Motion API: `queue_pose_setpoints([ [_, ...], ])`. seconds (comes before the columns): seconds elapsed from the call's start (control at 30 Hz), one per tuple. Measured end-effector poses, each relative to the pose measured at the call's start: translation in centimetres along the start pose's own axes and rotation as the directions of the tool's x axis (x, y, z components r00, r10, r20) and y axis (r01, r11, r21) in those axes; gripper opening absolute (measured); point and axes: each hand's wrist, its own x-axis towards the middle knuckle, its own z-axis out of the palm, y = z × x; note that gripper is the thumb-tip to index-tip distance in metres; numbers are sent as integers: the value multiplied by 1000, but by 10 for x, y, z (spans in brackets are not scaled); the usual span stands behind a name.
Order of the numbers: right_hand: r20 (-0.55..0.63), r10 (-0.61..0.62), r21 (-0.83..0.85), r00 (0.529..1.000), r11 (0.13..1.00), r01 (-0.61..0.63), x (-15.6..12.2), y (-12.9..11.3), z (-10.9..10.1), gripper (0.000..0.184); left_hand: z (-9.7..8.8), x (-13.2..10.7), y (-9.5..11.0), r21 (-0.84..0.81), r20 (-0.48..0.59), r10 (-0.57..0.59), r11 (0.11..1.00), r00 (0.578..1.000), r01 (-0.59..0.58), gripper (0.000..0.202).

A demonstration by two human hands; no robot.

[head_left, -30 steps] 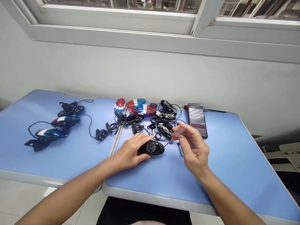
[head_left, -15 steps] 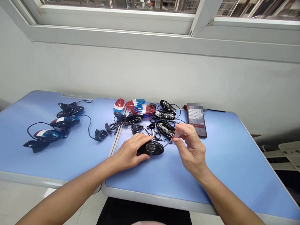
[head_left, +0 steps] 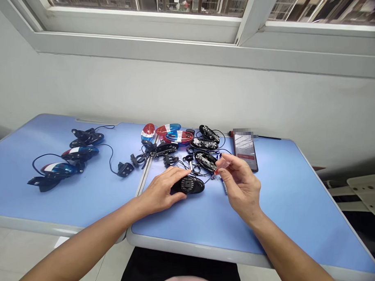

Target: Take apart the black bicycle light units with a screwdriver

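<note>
My left hand lies over a black oval plastic housing, its fingers curved around the housing's far side. The housing's underside faces up and shows a square socket. My right hand pinches a small clear and red plastic piece between thumb and fingers, just above the table. Close to that piece lies a black housing with a speckled face, tangled among thin black wires. A small blue-and-silver cylinder lies partly hidden behind my right hand.
A heap of red, white and blue lamp covers and black parts lies ahead. A smartphone sits at the right. Several wired lamp units lie on the left panel of the blue table, beyond a central seam.
My right hand has shifted slightly, keeping the small piece pinched. My left hand remains on the black housing. The whole view has drifted a little.
</note>
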Motion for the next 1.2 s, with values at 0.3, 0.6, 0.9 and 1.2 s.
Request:
queue_pose_setpoints([
  [0.3, 27, -59, -51, 998, 997, 60, 3, -1, -1, 34, 0, 0, -1, -3, -10, 14, 1000, 1000, -14, 62],
  [0.6, -2, 5, -25, 1000, 1000, -5, 2, -2, 0, 33, 0, 0, -2, 3, -13, 15, 1000, 1000, -15, 64],
  [0.9, 32, 87, 48, 996, 995, -88, 4, 0, -1, 34, 0, 0, -1, 3, -12, 10, 1000, 1000, -10, 63],
  [1.2, 18, 102, 75, 995, 992, -104, 4, 0, -2, 37, 0, -1, -2, -3, -5, 13, 1000, 1000, -13, 62],
])
